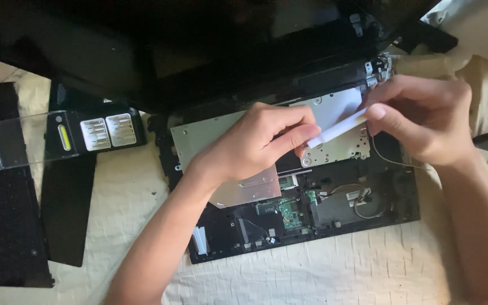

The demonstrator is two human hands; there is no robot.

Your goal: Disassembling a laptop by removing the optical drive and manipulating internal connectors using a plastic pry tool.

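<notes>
An opened black laptop base [402,209] lies on a pale cloth, its keyboard removed, showing a silver metal plate [199,138], a green circuit board [290,213] and loose wires [368,203]. Both hands hover over the plate's right part. My left hand [255,141] pinches one end of a flat white ribbon strip [337,129] between thumb and fingers. My right hand [419,116] grips the strip's other end. The strip is slanted up to the right, above the metal plate. The dark lid [199,51] stands open behind.
A clear plastic case with a yellow-marked tool and small white parts [69,135] lies at the left. Beside it are a removed black keyboard [4,197] and a black panel [69,209]. Pale quilted cloth [323,271] covers the surface.
</notes>
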